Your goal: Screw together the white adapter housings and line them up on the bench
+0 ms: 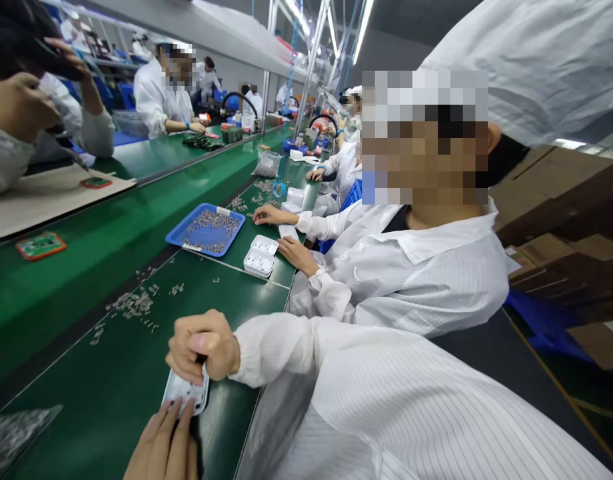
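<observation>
A white plastic casing (200, 399) lies on the green bench close to me, partly covered by both hands. My left hand (161, 447) has its fingers stretched out, their tips resting on the casing's near end. Over the far end, my right hand (204, 347) is closed, with curled fingers pressed down at the casing; whatever they pinch is hidden. Just beyond my right hand lies a loose pile of small metal-coloured pieces (134, 303). A clear bag (16, 433) of similar-looking small pieces is at the lower left, cut off by the frame edge.
A blue tray (174, 233) of small pieces sits further along, beside a co-worker's hands and white casings (260, 257). A green circuit board with an orange edge (40, 245) lies at left. Another person works across the bench. Cardboard boxes (546, 257) are stacked at right.
</observation>
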Motion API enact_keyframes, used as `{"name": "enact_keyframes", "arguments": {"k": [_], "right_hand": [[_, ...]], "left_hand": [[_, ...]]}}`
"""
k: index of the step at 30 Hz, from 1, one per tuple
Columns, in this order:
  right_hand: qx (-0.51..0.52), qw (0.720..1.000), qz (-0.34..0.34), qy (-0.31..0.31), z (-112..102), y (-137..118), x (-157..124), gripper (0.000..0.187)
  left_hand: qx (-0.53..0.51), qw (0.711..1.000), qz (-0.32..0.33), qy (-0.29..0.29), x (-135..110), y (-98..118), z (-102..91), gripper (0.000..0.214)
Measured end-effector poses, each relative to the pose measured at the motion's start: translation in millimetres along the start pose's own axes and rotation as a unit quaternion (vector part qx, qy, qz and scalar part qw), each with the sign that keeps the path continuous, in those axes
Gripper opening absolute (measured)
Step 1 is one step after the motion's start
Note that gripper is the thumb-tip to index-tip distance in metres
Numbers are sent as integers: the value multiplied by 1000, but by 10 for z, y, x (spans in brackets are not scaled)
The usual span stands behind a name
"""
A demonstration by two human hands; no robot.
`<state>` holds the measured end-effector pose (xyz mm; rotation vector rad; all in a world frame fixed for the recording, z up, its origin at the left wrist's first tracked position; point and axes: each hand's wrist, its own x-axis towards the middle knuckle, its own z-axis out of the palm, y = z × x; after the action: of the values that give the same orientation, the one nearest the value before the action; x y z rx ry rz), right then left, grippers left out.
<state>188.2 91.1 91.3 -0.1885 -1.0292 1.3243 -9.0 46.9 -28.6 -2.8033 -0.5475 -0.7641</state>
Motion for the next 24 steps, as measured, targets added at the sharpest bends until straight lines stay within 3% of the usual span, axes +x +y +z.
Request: {"name": "enact_keyframes", "arguments": {"k": [4, 7, 10, 13, 19, 24], "right_hand": [[3, 999, 43, -34, 52, 146, 174, 41], [-27, 994, 99, -37, 121, 183, 244, 43], [-169, 974, 151, 0, 184, 198, 291, 44], [-265, 943, 202, -20, 201, 244, 310, 49], [-222, 966, 116, 58, 196, 386, 259, 35], [-286, 950, 112, 64, 132, 478, 336, 37]], "left_hand": [[8, 997, -74, 18, 253, 333, -160, 72], [17, 991, -132, 4, 334, 461, -200, 54], [27, 988, -149, -20, 321, 486, -213, 51], [37, 984, -168, -43, 296, 497, -222, 52], [18, 976, -196, -92, 300, 547, -237, 53], [47, 977, -181, -101, 317, 523, -270, 44]]}}
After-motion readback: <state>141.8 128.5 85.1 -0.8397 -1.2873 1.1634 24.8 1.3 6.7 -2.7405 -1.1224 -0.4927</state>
